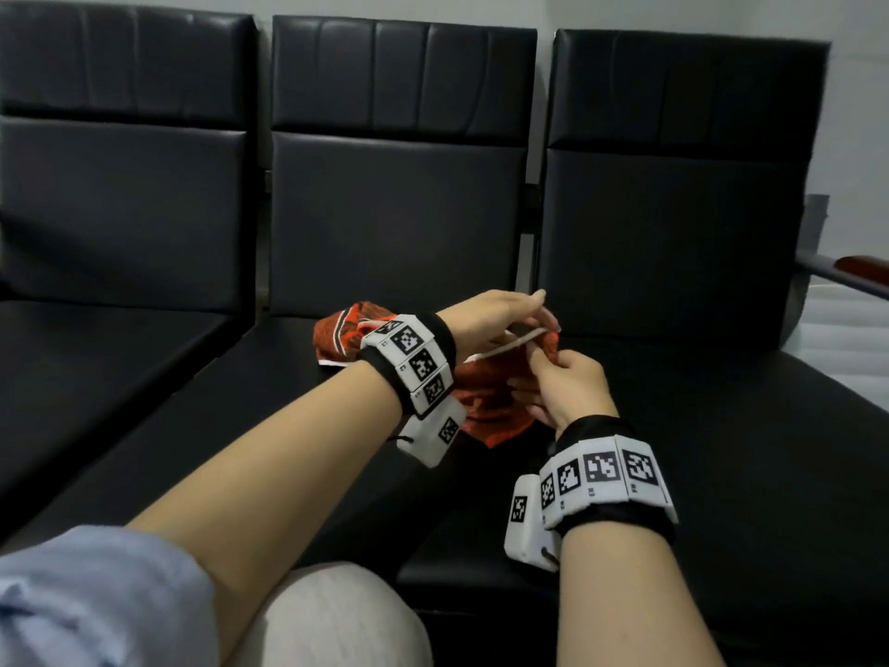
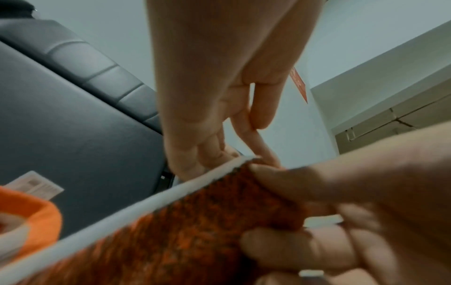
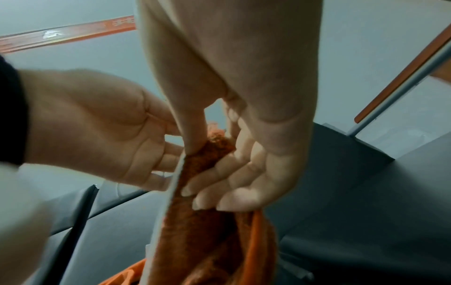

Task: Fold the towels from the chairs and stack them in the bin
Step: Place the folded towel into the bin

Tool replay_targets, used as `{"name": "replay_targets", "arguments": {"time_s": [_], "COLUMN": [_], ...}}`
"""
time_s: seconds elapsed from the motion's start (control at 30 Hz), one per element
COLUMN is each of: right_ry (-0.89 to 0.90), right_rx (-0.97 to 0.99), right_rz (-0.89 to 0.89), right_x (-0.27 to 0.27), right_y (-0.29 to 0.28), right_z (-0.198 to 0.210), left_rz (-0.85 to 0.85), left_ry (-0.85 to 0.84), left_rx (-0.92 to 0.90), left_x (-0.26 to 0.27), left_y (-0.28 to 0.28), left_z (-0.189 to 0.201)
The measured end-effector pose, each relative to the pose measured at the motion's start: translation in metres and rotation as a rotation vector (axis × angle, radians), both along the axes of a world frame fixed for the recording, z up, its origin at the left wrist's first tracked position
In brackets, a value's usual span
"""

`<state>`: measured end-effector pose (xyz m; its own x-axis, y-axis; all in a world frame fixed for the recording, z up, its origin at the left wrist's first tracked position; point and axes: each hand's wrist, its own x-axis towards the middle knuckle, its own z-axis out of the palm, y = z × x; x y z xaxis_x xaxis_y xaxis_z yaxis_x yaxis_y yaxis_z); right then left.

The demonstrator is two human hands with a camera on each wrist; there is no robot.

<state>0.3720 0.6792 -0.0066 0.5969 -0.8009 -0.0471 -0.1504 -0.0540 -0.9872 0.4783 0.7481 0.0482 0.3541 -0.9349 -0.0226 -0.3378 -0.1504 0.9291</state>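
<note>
An orange-red towel [image 1: 486, 406] with a white edge strip lies bunched on the black middle chair seat [image 1: 288, 426], one corner lifted. My right hand [image 1: 572, 382] pinches that corner between thumb and fingers; in the right wrist view the thumb presses the towel [image 3: 207, 231] against the curled fingers [image 3: 219, 173]. My left hand [image 1: 495, 315] reaches in from the left with fingers nearly straight. Its fingertips [image 2: 214, 154] touch the towel's [image 2: 195, 221] white edge, and the thumb stays off the cloth. The left palm [image 3: 97, 125] faces the right wrist camera.
Three black padded chairs stand side by side, the left seat [image 1: 96, 368] and right seat [image 1: 721, 426] bare. A metal armrest with a wooden top [image 1: 861, 267] juts in at the far right, above a white ribbed surface [image 1: 842, 329]. My knee [image 1: 332, 613] is near the front edge.
</note>
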Motion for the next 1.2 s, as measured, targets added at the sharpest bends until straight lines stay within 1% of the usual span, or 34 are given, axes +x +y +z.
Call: {"name": "replay_targets", "arguments": {"time_s": [0.07, 0.1, 0.17, 0.23, 0.3, 0.33, 0.43, 0.5, 0.57, 0.6, 0.67, 0.73, 0.8, 0.9, 0.97, 1.03, 1.13, 1.2], "right_ry": [-0.029, -0.052, -0.092, -0.157, -0.239, -0.265, -0.305, -0.32, -0.357, -0.384, -0.407, -0.392, -0.36, -0.342, -0.325, -0.237, -0.086, -0.007], "right_rx": [-0.028, -0.044, -0.053, -0.02, 0.023, 0.02, 0.003, -0.011, -0.003, 0.019, 0.06, 0.094, 0.114, 0.131, 0.13, 0.104, 0.109, 0.103], "right_rz": [-0.023, -0.036, -0.073, -0.11, -0.114, -0.11, -0.113, -0.135, -0.146, -0.138, -0.123, -0.103, -0.101, -0.114, -0.15, -0.143, 0.0, 0.089], "right_x": [-0.005, -0.007, -0.016, -0.024, -0.031, -0.033, -0.035, -0.036, -0.038, -0.039, -0.042, -0.044, -0.044, -0.045, -0.044, -0.041, -0.035, -0.032], "right_y": [-0.003, -0.004, -0.006, -0.008, -0.013, -0.016, -0.016, -0.016, -0.015, -0.015, -0.017, -0.018, -0.021, -0.022, -0.022, -0.022, -0.017, -0.011], "right_z": [0.0, 0.0, 0.004, 0.011, 0.016, 0.017, 0.019, 0.018, 0.019, 0.021, 0.023, 0.025, 0.024, 0.021, 0.02, 0.02, 0.02, 0.017], "left_rz": [-0.061, -0.074, -0.096, -0.114, -0.121, -0.107, -0.074, -0.085, -0.059, -0.025, 0.024, 0.045, 0.062, 0.11, 0.19, 0.284, 0.383, 0.415], "left_ry": [0.02, 0.005, -0.099, -0.126, -0.12, -0.143, -0.345, -0.555, -0.788, -0.854, -0.892, -0.85, -0.745, -0.431, -0.231, -0.046, 0.138, 0.204], "left_rx": [0.081, 0.138, 0.263, 0.356, 0.398, 0.413, 0.503, 0.559, 0.558, 0.548, 0.524, 0.514, 0.45, 0.287, 0.197, 0.138, 0.093, 0.072], "left_x": [0.004, 0.006, 0.009, 0.013, 0.018, 0.019, 0.017, 0.01, 0.007, 0.006, 0.008, 0.01, 0.009, 0.007, 0.006, 0.006, 0.004, 0.001], "left_y": [0.002, 0.004, 0.008, 0.012, 0.015, 0.016, 0.014, 0.01, 0.005, 0.003, -0.001, -0.003, -0.005, -0.008, -0.008, -0.006, -0.005, -0.006], "left_z": [-0.009, -0.012, -0.018, -0.025, -0.032, -0.034, -0.034, -0.035, -0.039, -0.041, -0.044, -0.043, -0.039, -0.031, -0.022, -0.016, -0.012, -0.009]}}
